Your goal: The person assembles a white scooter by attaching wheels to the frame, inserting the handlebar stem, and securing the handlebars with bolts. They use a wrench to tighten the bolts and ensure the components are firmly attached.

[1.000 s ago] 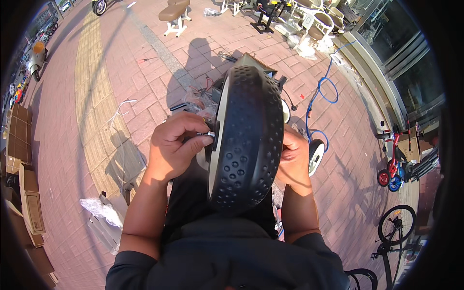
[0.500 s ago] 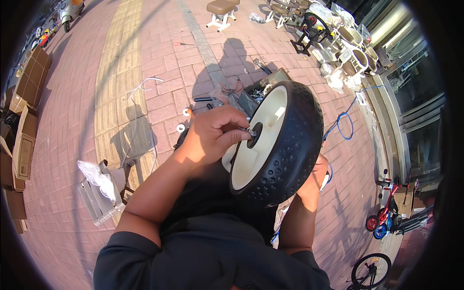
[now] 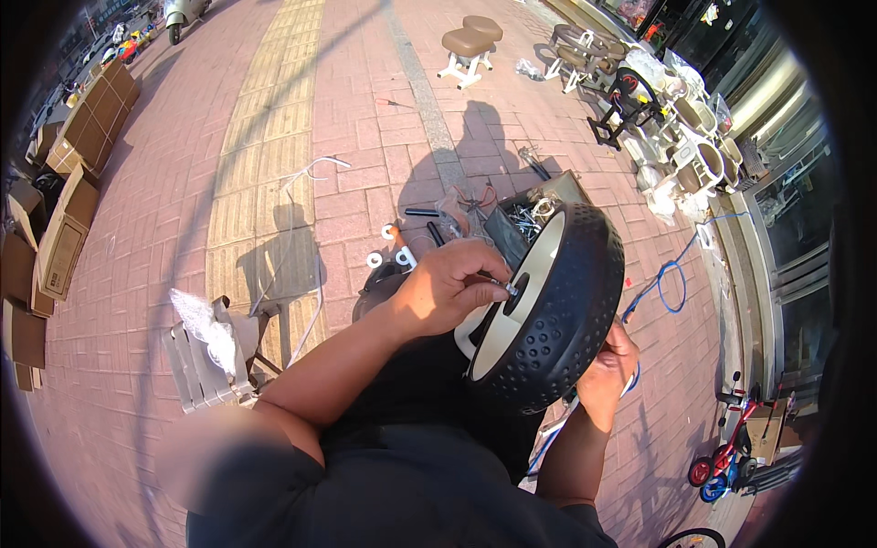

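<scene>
A black, dimpled wheel (image 3: 571, 310) with a cream hub stands tilted in front of me, above my lap. My left hand (image 3: 448, 290) pinches a small shiny metal fastener (image 3: 512, 289) between thumb and fingertips, right at the hub's centre; whether it is a bolt or a nut I cannot tell. On the wheel's right side is my right hand (image 3: 605, 373), its fingers curled together close to the tyre; what they grip is hidden. Part of a curved white piece (image 3: 467, 338) shows at the hub's left edge.
Beyond the wheel lies an open metal toolbox (image 3: 507, 233) with loose hardware. White rings (image 3: 375, 260) sit on the paving, left of it. A folded grey stool (image 3: 196, 361) holds bubble wrap. Blue hose (image 3: 674, 288) curls at right; cartons (image 3: 96, 110) line the far left.
My view has shifted, so the surroundings sit farther right and lower. The wheel has turned, showing more tread and less hub. My right hand is more visible; the left stays at the hub.
</scene>
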The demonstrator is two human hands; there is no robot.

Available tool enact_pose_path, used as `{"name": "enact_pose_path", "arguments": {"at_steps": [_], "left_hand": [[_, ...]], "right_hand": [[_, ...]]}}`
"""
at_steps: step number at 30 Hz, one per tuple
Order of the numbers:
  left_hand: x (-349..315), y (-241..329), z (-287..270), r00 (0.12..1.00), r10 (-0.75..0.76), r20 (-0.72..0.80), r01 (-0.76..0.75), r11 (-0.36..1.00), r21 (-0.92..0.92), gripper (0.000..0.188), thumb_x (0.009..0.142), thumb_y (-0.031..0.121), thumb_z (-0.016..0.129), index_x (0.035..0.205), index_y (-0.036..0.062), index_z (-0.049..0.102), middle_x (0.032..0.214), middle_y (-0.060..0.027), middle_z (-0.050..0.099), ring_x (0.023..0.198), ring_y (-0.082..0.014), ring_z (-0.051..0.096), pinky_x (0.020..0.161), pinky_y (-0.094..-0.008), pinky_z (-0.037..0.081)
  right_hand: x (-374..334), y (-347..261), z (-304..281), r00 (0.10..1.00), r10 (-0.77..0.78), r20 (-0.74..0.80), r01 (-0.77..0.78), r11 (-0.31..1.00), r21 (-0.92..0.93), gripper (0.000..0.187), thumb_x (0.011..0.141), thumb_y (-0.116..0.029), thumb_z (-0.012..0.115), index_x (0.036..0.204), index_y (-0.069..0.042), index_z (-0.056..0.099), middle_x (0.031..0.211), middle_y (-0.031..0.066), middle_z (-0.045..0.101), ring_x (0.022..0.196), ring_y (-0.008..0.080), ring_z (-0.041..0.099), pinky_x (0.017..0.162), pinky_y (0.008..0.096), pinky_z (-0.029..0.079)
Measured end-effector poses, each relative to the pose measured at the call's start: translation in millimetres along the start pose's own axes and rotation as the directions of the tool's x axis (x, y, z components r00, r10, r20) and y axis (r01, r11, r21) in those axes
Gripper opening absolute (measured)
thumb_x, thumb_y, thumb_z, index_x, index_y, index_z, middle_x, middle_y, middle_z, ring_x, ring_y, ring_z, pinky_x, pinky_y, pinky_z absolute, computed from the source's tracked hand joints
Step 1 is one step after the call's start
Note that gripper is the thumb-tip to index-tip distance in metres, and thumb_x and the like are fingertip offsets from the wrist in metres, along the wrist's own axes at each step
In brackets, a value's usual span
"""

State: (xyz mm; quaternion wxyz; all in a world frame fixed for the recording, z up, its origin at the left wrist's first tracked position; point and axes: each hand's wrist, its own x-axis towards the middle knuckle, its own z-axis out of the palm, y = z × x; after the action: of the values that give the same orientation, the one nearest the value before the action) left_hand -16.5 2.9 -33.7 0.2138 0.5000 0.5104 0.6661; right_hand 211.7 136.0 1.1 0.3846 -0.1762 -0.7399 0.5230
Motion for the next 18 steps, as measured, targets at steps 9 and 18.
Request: {"name": "enact_pose_path", "arguments": {"at_steps": [9, 18], "left_hand": [[-1.1, 16.9, 8.8, 0.985, 0.158, -0.074, -0.116, 0.913, 0.392, 0.018, 0.081, 0.009, 0.079, 0.094, 0.0035, 0.067, 0.087, -0.0133, 0.067, 0.084, -0.0363, 0.064, 0.076, -0.0433, 0.050], [-4.7, 17.5, 6.7, 0.998, -0.013, -0.060, 0.028, 0.970, 0.242, 0.017, 0.085, 0.007, 0.077, 0.098, 0.0019, 0.068, 0.090, -0.0123, 0.066, 0.084, -0.0296, 0.065, 0.077, -0.0383, 0.052]], "right_hand": [[-0.1, -5.4, 5.5, 0.999, -0.011, -0.033, 0.008, 0.995, -0.104, 0.014, 0.092, 0.005, 0.070, 0.106, 0.004, 0.069, 0.105, 0.0053, 0.065, 0.090, 0.0121, 0.064, 0.082, 0.0251, 0.050], [-3.5, 2.8, 5.6, 0.981, -0.188, -0.043, 0.167, 0.940, -0.296, 0.017, 0.084, 0.010, 0.071, 0.099, 0.002, 0.070, 0.097, 0.0094, 0.070, 0.079, 0.0145, 0.064, 0.072, 0.0255, 0.051]]}}
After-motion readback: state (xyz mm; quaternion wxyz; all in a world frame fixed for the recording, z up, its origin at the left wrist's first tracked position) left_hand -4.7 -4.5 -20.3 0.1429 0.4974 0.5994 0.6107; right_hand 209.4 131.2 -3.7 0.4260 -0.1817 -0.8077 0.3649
